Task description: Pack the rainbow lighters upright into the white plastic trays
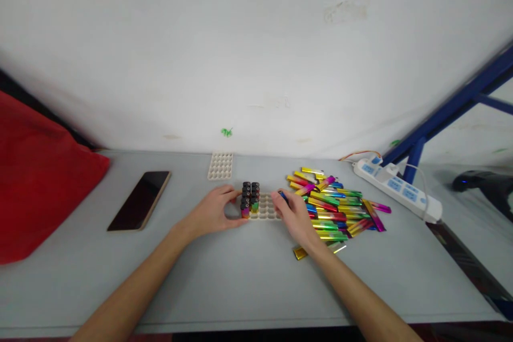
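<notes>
A pale tray with round pockets (267,208) lies in front of me. Two rows of lighters with black tops (250,192) stand upright in its left end; the nearest ones show purple and green bodies. My left hand (216,209) is curved around that end, thumb at the front corner and fingers at the far side, gripping the tray. Over the tray's right end, my right hand (294,214) pinches a dark blue lighter (284,196), partly hidden by the fingers. Beside this hand lies a loose pile of shiny, multicoloured lighters (332,206).
A second pocketed tray (220,165) lies near the wall. On the left are a phone (140,200) and a red cloth (44,176). A white power strip (398,189) with cables, a blue metal frame (444,112) and a black device (483,184) are at the right.
</notes>
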The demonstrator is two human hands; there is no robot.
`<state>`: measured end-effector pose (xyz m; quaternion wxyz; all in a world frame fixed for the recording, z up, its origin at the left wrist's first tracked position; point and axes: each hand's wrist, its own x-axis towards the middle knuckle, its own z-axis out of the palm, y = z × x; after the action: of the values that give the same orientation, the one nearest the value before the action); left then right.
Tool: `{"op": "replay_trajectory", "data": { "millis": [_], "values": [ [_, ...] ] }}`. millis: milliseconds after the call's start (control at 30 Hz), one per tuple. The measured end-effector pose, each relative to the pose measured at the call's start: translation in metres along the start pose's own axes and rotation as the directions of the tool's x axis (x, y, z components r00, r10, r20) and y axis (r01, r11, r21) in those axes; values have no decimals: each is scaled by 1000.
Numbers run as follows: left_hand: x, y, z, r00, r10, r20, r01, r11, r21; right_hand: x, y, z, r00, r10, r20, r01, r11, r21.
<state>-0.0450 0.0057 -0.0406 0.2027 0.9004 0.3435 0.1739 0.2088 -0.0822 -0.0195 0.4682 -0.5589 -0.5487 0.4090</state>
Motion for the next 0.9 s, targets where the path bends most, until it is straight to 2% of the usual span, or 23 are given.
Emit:
{"op": "replay_trajectory", "data": {
  "millis": [133, 433, 633, 733, 800, 900],
  "values": [
    [1, 1, -2, 1000, 9, 6, -9, 1000, 2, -3, 1, 4, 997, -66, -44, 58, 986, -159],
    [0, 1, -2, 1000, 17, -11, -17, 1000, -1, -2, 2, 3, 993, -104, -63, 87, 970, -228],
    [0, 2, -1, 1000, 7, -14, -7, 1000, 2, -2, 1, -4, 985, -164, 54, 171, 967, -188],
    [0, 2, -1, 1000, 0, -7, 0, 1000, 9, -2, 3, -4, 983, -143, 115, 155, 982, -105],
    [0, 3, -2, 1000, 0, 1, 0, 1000, 11, -2, 4, -2, 986, -113, 122, 121, 991, -62],
    [0, 3, -2, 1000, 0, 6, 0, 1000, 8, -2, 5, 2, 993, -89, 76, 96, 992, -86]
  ]
}}
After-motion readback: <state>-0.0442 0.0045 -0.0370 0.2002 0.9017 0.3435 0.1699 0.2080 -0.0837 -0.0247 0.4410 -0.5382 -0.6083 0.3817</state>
